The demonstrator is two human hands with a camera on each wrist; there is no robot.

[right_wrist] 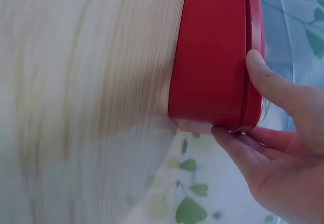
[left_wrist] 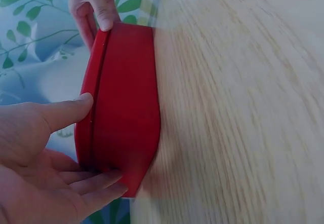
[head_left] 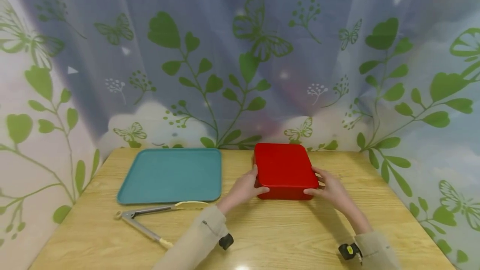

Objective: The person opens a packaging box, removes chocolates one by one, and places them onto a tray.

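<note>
The box sat between both hands: left and right lightly clasped its near corners, thumbs on the lid.

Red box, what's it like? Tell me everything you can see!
The red box is a glossy, plastic-looking rectangle with rounded corners. A lid sits shut on it; the wrist views show the seam. It lies flat on the wooden table, right of the teal tray. The left hand and right hand hold its near corners.
</note>
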